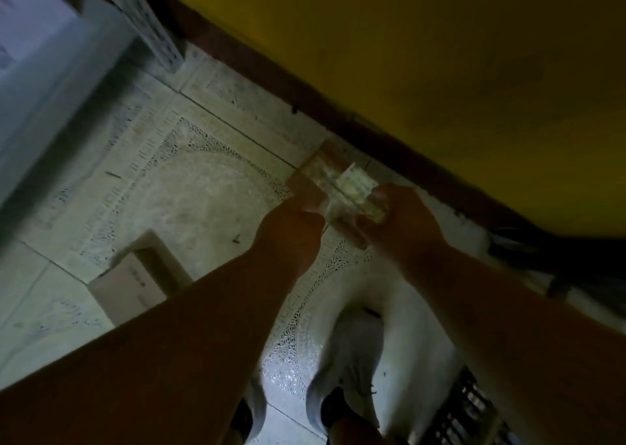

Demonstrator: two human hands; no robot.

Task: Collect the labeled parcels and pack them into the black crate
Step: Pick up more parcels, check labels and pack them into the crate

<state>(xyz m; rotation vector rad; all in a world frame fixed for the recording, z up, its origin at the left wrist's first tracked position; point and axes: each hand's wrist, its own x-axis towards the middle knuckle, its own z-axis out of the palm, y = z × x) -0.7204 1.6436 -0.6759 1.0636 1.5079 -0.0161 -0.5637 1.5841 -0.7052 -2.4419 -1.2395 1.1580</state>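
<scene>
A small brown parcel (325, 176) with a pale label sits low by the foot of the yellow wall. My left hand (294, 221) grips its near left side. My right hand (403, 217) grips its right end, with the fingers curled over the label. The picture is dark and blurred, so the fingertips are hard to make out. A second brown parcel (139, 282) lies on the tiled floor at the left, partly hidden behind my left forearm. The corner of the black crate (467, 414) shows at the bottom right.
A yellow wall (440, 54) with a dark skirting runs across the top right. A grey perforated shelf post (149, 24) stands at the top left. My white shoes (349, 366) are on the patterned floor tiles below my arms.
</scene>
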